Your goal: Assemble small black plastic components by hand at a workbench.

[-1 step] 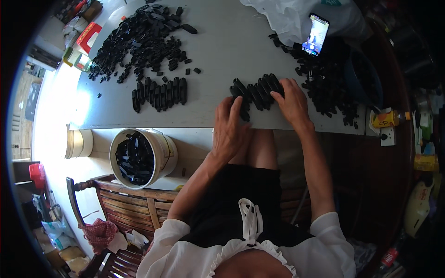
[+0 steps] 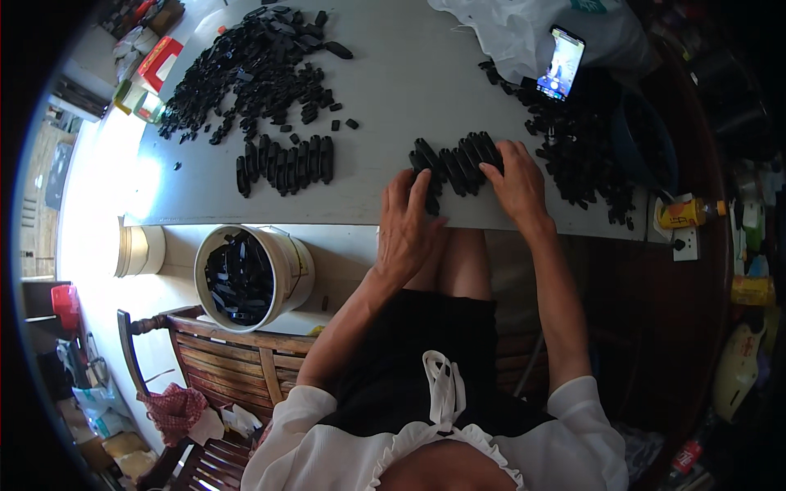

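Note:
A slanted row of long black plastic pieces (image 2: 463, 169) lies near the table's front edge, between my hands. My left hand (image 2: 405, 221) has its thumb and fingers closed on the pieces at the row's left end. At the right end, my right hand (image 2: 520, 184) pinches the outermost pieces, its thumb along their near side. A second row of similar black pieces (image 2: 286, 166) lies to the left, untouched. Behind that row spreads a large heap of small black parts (image 2: 246, 69). Another heap of black parts (image 2: 581, 164) is just right of my right hand.
A lit phone (image 2: 562, 63) leans by a white plastic bag (image 2: 508, 41) at the far right. Beside them is a dark blue basin (image 2: 647, 139). Below the table, a white bucket (image 2: 295, 270) holds black pieces, next to a wooden chair (image 2: 221, 360). A yellow-labelled bottle (image 2: 688, 213) lies right.

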Demonstrator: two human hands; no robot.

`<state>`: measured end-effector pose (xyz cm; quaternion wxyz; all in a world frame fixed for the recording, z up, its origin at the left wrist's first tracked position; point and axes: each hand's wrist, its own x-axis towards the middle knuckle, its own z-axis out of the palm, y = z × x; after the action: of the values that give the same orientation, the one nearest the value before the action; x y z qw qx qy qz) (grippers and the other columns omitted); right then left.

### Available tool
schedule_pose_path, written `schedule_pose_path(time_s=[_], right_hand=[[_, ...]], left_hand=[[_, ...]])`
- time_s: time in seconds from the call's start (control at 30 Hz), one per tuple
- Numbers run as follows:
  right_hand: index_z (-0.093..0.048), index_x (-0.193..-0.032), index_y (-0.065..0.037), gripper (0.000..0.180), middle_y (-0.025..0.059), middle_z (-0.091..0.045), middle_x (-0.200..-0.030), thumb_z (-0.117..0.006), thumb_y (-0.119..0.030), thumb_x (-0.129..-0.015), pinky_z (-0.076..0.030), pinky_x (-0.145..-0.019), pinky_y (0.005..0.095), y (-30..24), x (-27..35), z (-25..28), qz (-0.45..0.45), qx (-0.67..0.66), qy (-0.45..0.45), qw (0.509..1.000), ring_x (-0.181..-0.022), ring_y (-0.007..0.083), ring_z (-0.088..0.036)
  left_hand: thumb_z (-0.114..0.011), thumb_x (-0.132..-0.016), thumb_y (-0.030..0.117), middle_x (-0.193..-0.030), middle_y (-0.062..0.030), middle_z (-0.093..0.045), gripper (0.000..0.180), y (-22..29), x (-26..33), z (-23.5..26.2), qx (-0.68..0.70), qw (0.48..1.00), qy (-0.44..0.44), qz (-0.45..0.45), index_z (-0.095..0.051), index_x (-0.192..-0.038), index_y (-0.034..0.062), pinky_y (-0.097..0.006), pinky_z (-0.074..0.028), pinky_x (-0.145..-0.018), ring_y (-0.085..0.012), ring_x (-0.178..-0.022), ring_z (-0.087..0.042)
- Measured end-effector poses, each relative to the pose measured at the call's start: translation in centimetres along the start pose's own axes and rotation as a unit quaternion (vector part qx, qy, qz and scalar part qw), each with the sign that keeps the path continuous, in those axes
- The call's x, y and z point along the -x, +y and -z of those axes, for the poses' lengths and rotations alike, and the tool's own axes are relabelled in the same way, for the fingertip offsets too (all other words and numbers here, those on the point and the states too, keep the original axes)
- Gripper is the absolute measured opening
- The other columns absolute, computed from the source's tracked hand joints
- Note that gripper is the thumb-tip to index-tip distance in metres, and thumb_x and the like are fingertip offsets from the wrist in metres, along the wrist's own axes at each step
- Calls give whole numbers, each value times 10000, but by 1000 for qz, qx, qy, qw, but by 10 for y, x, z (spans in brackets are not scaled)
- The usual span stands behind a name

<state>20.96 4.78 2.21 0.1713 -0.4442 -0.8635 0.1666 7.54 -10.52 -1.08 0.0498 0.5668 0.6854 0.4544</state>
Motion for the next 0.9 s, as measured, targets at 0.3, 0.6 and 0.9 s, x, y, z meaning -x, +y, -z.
schedule_pose_path(time_s=[0.3, 0.6, 0.9], right_hand=[[-543, -1014, 17, 344, 191, -571, -1009, -698, -241, -846, -500, -780, 452, -21, -4, -14, -25, 38, 16, 999, -935, 377, -603], [-544, -1075, 6, 454, 161, -553, -1052, -717, -330, -824, -508, -781, 441, -24, 7, -6, -15, 71, 3, 997, -994, 342, -586], [-503, -1174, 4, 531, 149, -537, -1105, -744, -286, -799, -501, -809, 427, -33, 11, -14, -10, 55, -5, 998, -1018, 337, -575]], left_hand=[[-731, -676, -24, -1338, -241, -394, 764, -35, -21, 17, 32, 998, -36, 36, -408, -1365, 36, -452, -407, -985, -435, -1197, -429], [-831, -643, 275, -1473, -201, -330, 891, -9, -39, 1, -132, 990, -37, -16, -410, -1410, 105, -512, -269, -1079, -442, -1358, -284], [-796, -683, 293, -1390, -180, -437, 722, -37, -52, -5, -131, 989, -39, -54, -507, -1288, 25, -501, -289, -1057, -403, -1308, -368]])
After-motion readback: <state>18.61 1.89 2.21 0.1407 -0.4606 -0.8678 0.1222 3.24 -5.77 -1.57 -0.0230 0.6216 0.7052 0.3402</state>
